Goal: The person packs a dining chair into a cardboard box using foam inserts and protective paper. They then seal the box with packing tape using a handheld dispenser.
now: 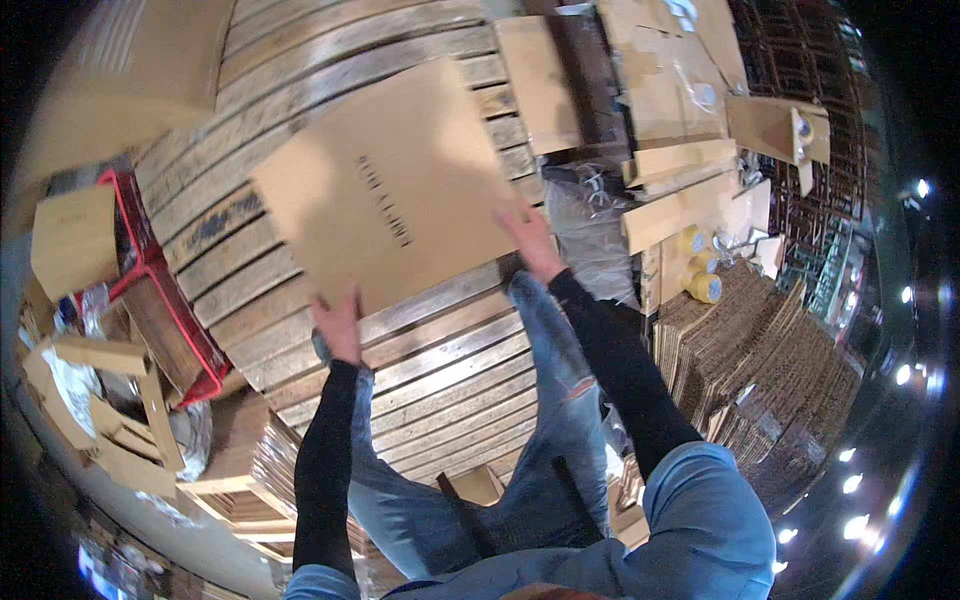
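Note:
A large brown cardboard box (pixel 400 190) with dark printing on its face lies tilted in front of me, over a wooden slatted pallet. Only its broad face shows, so I cannot tell how deep it is. At its near left corner my left hand (pixel 338 328) grips the edge, thumb and fingers around it. My right hand (pixel 530 240) holds the right edge close to the near right corner. Both arms are stretched forward, in dark sleeves.
Wooden pallet slats (pixel 430 350) spread beneath the box and my legs. To the left stand a red-edged crate (pixel 200 340) and torn cardboard (pixel 120 440). Stacked flattened cardboard (pixel 760 370), yellow tape rolls (pixel 704 288) and an opened carton (pixel 670 90) are on the right.

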Demonstrator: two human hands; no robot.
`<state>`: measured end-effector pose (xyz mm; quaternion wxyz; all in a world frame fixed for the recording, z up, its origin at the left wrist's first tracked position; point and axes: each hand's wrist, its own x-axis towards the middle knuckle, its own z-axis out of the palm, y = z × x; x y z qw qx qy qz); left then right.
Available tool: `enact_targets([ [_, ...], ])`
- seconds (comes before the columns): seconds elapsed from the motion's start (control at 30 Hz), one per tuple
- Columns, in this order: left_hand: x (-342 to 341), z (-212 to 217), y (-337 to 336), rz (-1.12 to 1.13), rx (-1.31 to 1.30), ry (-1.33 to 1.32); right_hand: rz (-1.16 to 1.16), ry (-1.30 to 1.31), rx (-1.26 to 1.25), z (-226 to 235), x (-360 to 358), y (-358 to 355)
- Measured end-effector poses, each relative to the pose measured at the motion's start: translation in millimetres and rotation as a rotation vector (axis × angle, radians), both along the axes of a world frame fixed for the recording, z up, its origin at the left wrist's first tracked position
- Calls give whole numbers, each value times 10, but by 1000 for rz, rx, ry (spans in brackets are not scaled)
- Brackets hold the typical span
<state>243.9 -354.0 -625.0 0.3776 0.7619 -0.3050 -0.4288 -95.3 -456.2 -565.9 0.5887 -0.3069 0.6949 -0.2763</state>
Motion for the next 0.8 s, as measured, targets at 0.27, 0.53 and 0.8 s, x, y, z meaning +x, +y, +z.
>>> enact_targets([
  [0.27, -3438, 966, -2173, -458, -185, 238, -283, 209, -203, 1132, -3717, -1103],
  [0.53, -5157, 1304, -2642, -963, -63, 366, -740, 899, -394, 1294, -4939, -753],
  [0.8, -3127, 1304, -1638, -1334, 362, 249, -501, 599, 216, 1268, -2477, 2501],
])
